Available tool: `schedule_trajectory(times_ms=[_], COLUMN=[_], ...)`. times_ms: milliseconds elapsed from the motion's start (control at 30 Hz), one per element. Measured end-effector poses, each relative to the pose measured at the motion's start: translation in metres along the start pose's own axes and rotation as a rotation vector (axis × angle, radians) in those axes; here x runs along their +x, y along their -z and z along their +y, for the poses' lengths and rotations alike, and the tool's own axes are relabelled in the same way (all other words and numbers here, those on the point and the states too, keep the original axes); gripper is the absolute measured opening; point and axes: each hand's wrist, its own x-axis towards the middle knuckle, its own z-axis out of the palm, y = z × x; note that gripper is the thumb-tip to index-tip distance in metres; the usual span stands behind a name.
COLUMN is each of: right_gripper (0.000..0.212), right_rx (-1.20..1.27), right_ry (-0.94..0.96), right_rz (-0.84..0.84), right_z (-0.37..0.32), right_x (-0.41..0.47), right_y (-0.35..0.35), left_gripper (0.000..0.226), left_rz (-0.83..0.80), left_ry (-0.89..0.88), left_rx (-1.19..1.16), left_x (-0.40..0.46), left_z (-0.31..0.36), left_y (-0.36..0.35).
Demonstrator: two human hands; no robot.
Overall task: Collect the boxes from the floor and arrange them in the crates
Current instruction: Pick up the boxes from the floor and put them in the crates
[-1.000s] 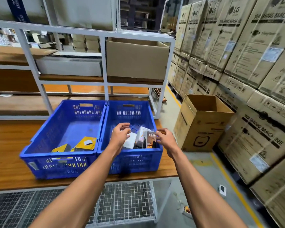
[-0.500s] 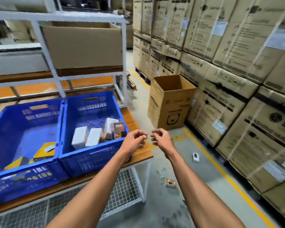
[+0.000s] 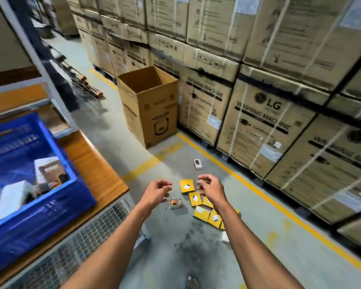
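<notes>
Nearest, both forearms reach out over the floor (image 3: 167, 253). The left hand (image 3: 156, 191) and the right hand (image 3: 209, 189) hang with fingers loosely curled, each grip released and holding nothing, probably poised to gather the next boxes. Just beyond and below them the yellow boxes (image 3: 196, 198) lie flat in a loose string, several touching or overlapping, their long axes at mixed slants. A small grey box (image 3: 176, 203) lies just left of them. Further out, a white box (image 3: 197, 164) lies alone, its long axis running away from the person, near the yellow floor line. To the left, on the wooden surface (image 3: 96, 174), the blue crate (image 3: 50, 205) already holds several boxes standing on edge. Farthest stands an open carton (image 3: 154, 113) beside stacked washing-machine cartons (image 3: 265, 130).
</notes>
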Motion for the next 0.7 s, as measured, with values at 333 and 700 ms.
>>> schedule_trajectory(times_ms=[333, 700], right_gripper=[0.021, 0.021], right_rx=[0.024, 0.028], right_ry=[-0.147, -0.250], right_rz=[0.124, 0.257], right_z=[0.067, 0.109], right_x=[0.036, 0.082], right_y=[0.112, 0.177], left_gripper=[0.015, 0.013], left_rz=[-0.039, -0.106], left_ry=[0.114, 0.160], left_rx=[0.133, 0.208], left_x=[0.051, 0.110], left_z=[-0.006, -0.005], left_y=[-0.089, -0.139])
